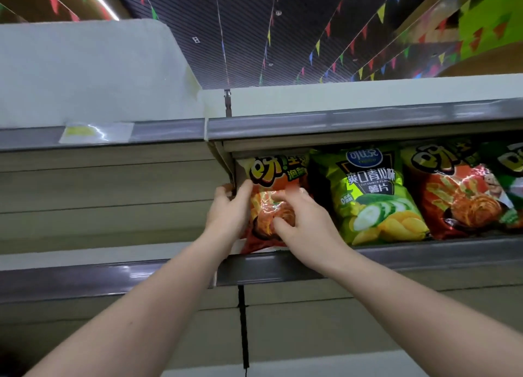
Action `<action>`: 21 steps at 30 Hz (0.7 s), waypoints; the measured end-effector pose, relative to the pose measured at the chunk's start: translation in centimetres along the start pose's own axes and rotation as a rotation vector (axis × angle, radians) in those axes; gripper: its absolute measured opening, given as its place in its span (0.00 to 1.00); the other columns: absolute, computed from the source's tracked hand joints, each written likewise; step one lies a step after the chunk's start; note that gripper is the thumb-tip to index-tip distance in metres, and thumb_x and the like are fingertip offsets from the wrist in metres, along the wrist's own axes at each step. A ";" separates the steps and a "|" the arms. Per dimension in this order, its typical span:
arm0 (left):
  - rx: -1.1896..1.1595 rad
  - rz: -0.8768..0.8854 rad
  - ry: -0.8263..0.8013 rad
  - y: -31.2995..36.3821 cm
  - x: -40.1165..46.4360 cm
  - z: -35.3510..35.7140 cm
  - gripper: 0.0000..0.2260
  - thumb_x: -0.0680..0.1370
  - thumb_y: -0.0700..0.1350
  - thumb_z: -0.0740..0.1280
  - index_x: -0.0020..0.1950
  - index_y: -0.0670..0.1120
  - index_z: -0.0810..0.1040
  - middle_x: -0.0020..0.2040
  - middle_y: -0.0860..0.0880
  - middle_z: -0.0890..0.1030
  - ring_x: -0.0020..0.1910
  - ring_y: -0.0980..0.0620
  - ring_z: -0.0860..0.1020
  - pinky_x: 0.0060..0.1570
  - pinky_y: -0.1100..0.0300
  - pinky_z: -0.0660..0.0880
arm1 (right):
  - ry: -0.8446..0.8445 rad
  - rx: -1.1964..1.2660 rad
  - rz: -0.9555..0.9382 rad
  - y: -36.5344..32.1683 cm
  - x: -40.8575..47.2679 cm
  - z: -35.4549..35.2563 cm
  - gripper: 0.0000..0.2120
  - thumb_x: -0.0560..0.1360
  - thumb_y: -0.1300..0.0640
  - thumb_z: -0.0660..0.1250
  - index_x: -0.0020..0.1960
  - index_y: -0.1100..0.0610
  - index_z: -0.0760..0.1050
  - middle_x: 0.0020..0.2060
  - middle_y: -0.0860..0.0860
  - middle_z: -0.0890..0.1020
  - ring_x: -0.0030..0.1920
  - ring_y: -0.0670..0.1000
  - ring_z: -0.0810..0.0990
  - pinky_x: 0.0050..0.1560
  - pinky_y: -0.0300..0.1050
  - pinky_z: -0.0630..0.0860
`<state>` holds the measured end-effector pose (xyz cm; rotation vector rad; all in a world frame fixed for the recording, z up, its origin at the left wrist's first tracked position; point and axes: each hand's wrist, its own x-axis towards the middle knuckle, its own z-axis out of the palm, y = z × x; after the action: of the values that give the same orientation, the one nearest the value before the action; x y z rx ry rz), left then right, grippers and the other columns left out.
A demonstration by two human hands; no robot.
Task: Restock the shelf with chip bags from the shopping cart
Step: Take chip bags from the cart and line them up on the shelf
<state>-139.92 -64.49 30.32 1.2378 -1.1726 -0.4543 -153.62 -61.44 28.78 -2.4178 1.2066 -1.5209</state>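
Note:
A red-orange chip bag (268, 175) stands at the left end of the high shelf (424, 252), its bottom corner hanging over the front rail. My left hand (229, 209) grips the bag's left edge, thumb on its front. My right hand (300, 218) presses on the bag's front, with fingers spread and bent over it. To its right stand a green cucumber chip bag (373, 195) and another red-orange bag (458, 195). The shopping cart is out of view.
A further green bag (512, 161) shows at the far right. A shelf divider bracket (223, 161) sits just left of the held bag. The left bay (99, 201) shows slatted back panels. Above runs the top shelf rail (339, 127), with bunting on the ceiling.

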 end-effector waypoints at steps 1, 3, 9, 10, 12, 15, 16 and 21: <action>-0.002 0.033 0.030 -0.2 -0.4 -0.8 0.27 0.78 0.58 0.61 0.73 0.46 0.63 0.68 0.45 0.72 0.65 0.45 0.72 0.54 0.57 0.71 | -0.018 0.018 -0.030 -0.5 -0.1 0.4 0.19 0.76 0.59 0.62 0.67 0.52 0.70 0.63 0.50 0.73 0.62 0.49 0.71 0.62 0.40 0.67; -0.002 0.068 0.088 -0.7 -1.1 -2.4 0.19 0.79 0.53 0.62 0.67 0.47 0.69 0.63 0.47 0.75 0.61 0.48 0.74 0.56 0.56 0.71 | -0.062 0.055 -0.070 -1.5 -0.1 1.4 0.18 0.78 0.58 0.61 0.67 0.52 0.69 0.64 0.48 0.73 0.64 0.46 0.69 0.61 0.37 0.63; -0.017 0.069 0.279 -2.5 -3.1 -9.3 0.05 0.80 0.46 0.62 0.44 0.52 0.74 0.47 0.49 0.79 0.51 0.48 0.78 0.57 0.52 0.72 | -0.188 0.209 -0.115 -5.0 0.4 5.6 0.15 0.78 0.58 0.60 0.64 0.51 0.72 0.62 0.47 0.74 0.62 0.44 0.70 0.57 0.33 0.63; -0.018 0.063 0.299 -2.6 -3.6 -10.7 0.06 0.80 0.46 0.62 0.43 0.52 0.74 0.45 0.49 0.79 0.47 0.48 0.78 0.54 0.53 0.73 | -0.207 0.230 -0.121 -5.9 0.4 6.5 0.15 0.78 0.58 0.61 0.64 0.51 0.73 0.62 0.47 0.74 0.62 0.44 0.71 0.58 0.34 0.64; -0.018 0.047 0.339 -2.9 -4.6 -13.7 0.08 0.80 0.43 0.61 0.41 0.50 0.74 0.41 0.49 0.78 0.39 0.50 0.78 0.44 0.58 0.73 | -0.236 0.273 -0.122 -7.9 0.3 8.4 0.14 0.77 0.59 0.62 0.62 0.52 0.75 0.60 0.48 0.77 0.61 0.46 0.73 0.57 0.33 0.65; 0.029 0.022 0.417 -3.5 -6.2 -18.5 0.08 0.80 0.43 0.61 0.42 0.50 0.75 0.39 0.51 0.79 0.35 0.55 0.77 0.41 0.59 0.73 | -0.279 0.364 -0.113 -11.4 0.0 11.5 0.14 0.75 0.61 0.63 0.60 0.54 0.77 0.56 0.50 0.80 0.57 0.48 0.76 0.53 0.33 0.66; 0.054 0.014 0.445 -3.7 -6.8 -20.2 0.07 0.80 0.44 0.61 0.43 0.50 0.76 0.39 0.51 0.79 0.35 0.55 0.78 0.44 0.58 0.74 | -0.302 0.396 -0.110 -12.7 -0.2 12.5 0.14 0.75 0.62 0.63 0.60 0.54 0.77 0.55 0.50 0.80 0.56 0.47 0.77 0.52 0.33 0.66; 0.111 -0.023 0.567 -5.5 -10.4 -30.1 0.07 0.79 0.45 0.63 0.42 0.50 0.77 0.40 0.51 0.80 0.38 0.53 0.78 0.50 0.52 0.76 | -0.410 0.522 -0.134 -20.2 -1.8 18.4 0.12 0.75 0.62 0.64 0.57 0.55 0.78 0.49 0.49 0.80 0.53 0.49 0.77 0.52 0.38 0.69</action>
<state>-116.23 -43.37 24.29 1.3597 -0.7053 -0.0407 -127.80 -52.67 26.21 -2.3083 0.5029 -1.0984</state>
